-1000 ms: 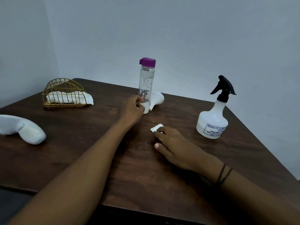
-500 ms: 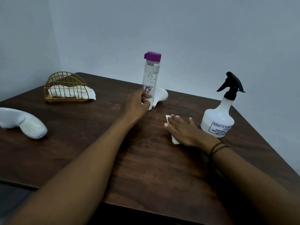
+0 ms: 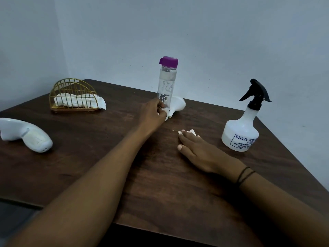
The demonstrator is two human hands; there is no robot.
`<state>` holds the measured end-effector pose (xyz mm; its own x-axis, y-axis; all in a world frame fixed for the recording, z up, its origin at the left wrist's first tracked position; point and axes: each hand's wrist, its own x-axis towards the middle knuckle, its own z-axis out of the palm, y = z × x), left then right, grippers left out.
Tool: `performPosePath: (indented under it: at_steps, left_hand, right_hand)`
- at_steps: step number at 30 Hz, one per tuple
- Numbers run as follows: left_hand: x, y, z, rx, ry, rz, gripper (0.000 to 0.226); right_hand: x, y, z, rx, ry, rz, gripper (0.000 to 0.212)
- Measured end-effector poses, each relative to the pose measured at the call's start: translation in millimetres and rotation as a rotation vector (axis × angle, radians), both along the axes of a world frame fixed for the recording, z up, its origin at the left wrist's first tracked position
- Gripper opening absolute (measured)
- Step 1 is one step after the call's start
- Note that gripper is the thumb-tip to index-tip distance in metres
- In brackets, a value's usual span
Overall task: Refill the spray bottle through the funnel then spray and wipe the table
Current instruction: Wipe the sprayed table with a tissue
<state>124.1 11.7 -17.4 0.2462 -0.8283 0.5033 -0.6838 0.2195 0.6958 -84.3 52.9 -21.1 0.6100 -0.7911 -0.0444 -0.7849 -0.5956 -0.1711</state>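
A clear water bottle (image 3: 167, 82) with a purple cap stands upright at the back middle of the dark wooden table (image 3: 89, 166). My left hand (image 3: 153, 114) grips its lower part. A white funnel (image 3: 176, 105) lies on its side just behind the bottle. My right hand (image 3: 197, 150) lies flat, pressing a white tissue (image 3: 192, 131) onto the table; only a corner of the tissue shows past my fingertips. The white spray bottle (image 3: 240, 134) with a black trigger head stands to the right of that hand, apart from it.
A gold wire holder (image 3: 73, 94) with white tissues stands at the back left. A white handheld device (image 3: 26, 134) lies at the left edge. Walls close in behind the table, and its right edge runs diagonally past the spray bottle.
My right hand has slid the tissue back and forth over the table in front of the water bottle. The left hand stays on the bottle.
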Motion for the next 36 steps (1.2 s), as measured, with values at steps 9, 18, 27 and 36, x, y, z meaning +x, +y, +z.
performPosePath:
  at_steps: [9, 18, 27, 36]
  left_hand:
    - [-1.7, 0.0, -1.0, -0.01, 0.0, -0.015, 0.017]
    - [-2.4, 0.2, 0.1, -0.012, -0.026, -0.015, 0.016]
    - [-2.7, 1.2, -0.7, -0.016, 0.006, -0.023, 0.016]
    - [-3.9, 0.2, -2.2, -0.036, -0.002, -0.037, 0.014]
  right_hand:
    - [-34.9, 34.5, 4.9, 0.012, 0.075, 0.016, 0.06]
    - [-67.8, 73.4, 6.0, 0.102, 0.0, 0.142, 0.054]
    - [-67.8, 63.8, 5.3, -0.215, 0.015, -0.014, 0.044]
    - [-28.2, 42.4, -7.9, -0.263, -0.052, 0.046, 0.025]
